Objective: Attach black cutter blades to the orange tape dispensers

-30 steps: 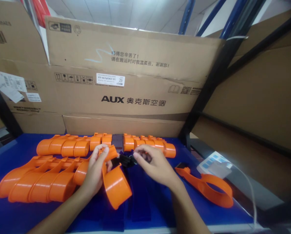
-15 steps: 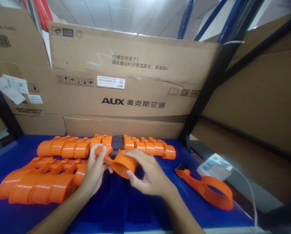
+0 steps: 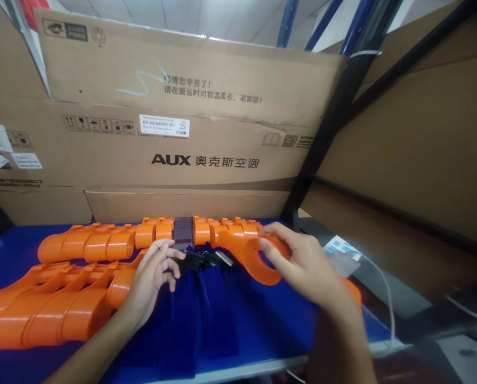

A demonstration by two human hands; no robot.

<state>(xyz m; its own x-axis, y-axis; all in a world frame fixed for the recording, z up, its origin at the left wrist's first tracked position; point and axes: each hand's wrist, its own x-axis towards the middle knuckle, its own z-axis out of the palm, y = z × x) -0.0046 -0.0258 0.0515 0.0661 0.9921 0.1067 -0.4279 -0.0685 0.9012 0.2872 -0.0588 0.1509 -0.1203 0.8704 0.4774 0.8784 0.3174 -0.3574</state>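
Observation:
My right hand (image 3: 302,261) grips an orange plastic looped piece (image 3: 244,256) by its round loop, thumb inside the ring and fingers over the top. The piece's flat arm points left, toward the back row. My left hand (image 3: 154,274) holds nothing; its fingers are loosely bent and apart. Small black parts (image 3: 198,260) lie just beyond its fingertips, one with a pale, shiny end. Several like orange loops (image 3: 72,314) lie side by side at the left, partly hidden by my left forearm. Behind my right wrist another orange loop (image 3: 352,293) shows only its edge.
Along the back stands a row of orange loops (image 3: 120,245), with a dark block (image 3: 183,232) between them. Blue material (image 3: 218,320) covers the table. A cardboard wall (image 3: 206,192) closes the rear; a black post (image 3: 322,128) and white cable (image 3: 388,298) are at the right.
My left hand has let go of the orange piece. My right hand has carried it rightward, uncovering the black parts. The whole view has shifted a little.

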